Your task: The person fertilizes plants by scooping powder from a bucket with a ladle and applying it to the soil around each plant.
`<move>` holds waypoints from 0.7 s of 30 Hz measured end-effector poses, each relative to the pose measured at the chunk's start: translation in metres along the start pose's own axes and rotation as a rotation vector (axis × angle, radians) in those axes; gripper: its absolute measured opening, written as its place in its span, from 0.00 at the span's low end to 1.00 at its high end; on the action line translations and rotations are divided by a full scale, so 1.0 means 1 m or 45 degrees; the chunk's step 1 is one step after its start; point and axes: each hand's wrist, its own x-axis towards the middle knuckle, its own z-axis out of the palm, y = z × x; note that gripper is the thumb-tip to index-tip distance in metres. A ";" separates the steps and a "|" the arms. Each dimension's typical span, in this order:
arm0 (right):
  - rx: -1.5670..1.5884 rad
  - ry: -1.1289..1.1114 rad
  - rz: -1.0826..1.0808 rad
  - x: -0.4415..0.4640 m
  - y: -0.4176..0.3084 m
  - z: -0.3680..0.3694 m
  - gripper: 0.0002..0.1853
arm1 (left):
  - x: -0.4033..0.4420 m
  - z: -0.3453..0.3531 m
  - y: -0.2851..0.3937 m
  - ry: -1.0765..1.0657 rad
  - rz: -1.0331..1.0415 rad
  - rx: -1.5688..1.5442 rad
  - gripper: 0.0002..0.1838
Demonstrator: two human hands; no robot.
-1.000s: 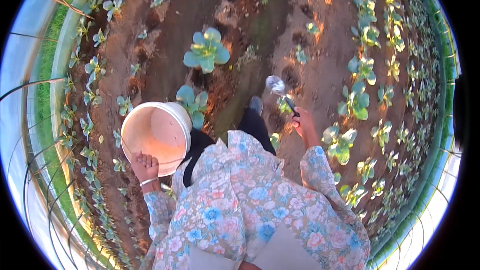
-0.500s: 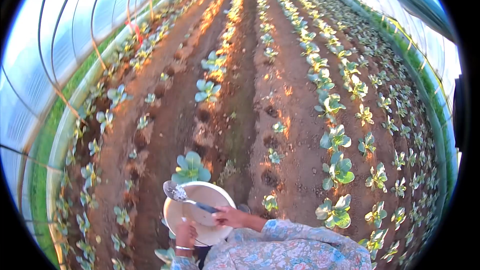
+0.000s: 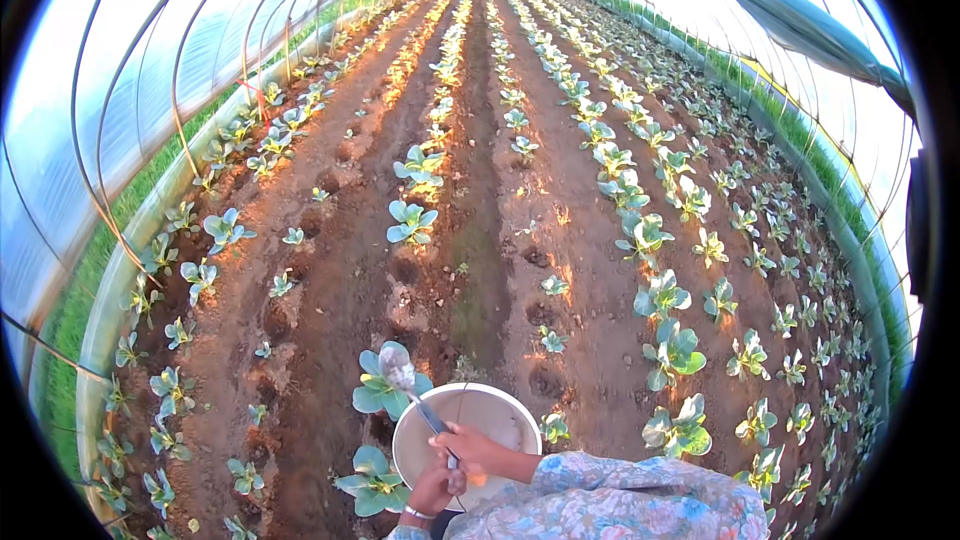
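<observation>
My right hand (image 3: 478,448) is closed around the dark grip of a large metal spoon (image 3: 430,415). Some white granular stuff sits in the spoon's bowl, which points up and left past the bucket's rim, over a broad-leaved plant (image 3: 368,396). Below the spoon is a pale bucket (image 3: 528,422), partly covered by my hands. My left hand (image 3: 434,490), with a bracelet at the wrist, is closed at the bucket's near left rim, close to the handle's end; its exact grip is partly hidden. Another leafy plant (image 3: 372,483) grows left of the bucket.
Rows of young leafy plants run away from me through brown soil, with small holes (image 3: 547,380) between some. A large plant (image 3: 678,427) stands to the right. Curved hoops (image 3: 180,90) and plastic sheeting form a tunnel, and a rolled sheet (image 3: 790,15) hangs upper right.
The view has tilted up. The bucket and both hands have shifted right relative to the plants. The spoon has swung to point more steeply upward, its bowl now over the plant.
</observation>
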 end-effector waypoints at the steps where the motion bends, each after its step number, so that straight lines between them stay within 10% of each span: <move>1: -0.069 0.018 -0.049 -0.002 -0.001 0.007 0.12 | -0.009 -0.002 0.002 -0.014 0.022 0.020 0.13; 5: -0.088 0.012 -0.007 -0.014 -0.020 0.042 0.13 | -0.017 -0.038 0.019 0.232 -0.140 0.330 0.16; 9: -0.091 -0.101 -0.014 -0.015 -0.033 0.090 0.16 | 0.016 -0.098 0.016 -0.230 0.149 1.258 0.16; 11: -0.159 -0.210 -0.046 -0.012 -0.035 0.119 0.17 | 0.053 -0.111 0.003 -0.388 -0.230 0.444 0.12; 14: -0.264 -0.428 0.050 -0.001 -0.028 0.144 0.14 | 0.062 0.005 0.061 -0.884 -0.674 0.764 0.13; 21: -0.249 -0.657 -0.046 -0.007 -0.035 0.225 0.16 | 0.011 0.019 0.056 -0.684 -0.480 0.739 0.16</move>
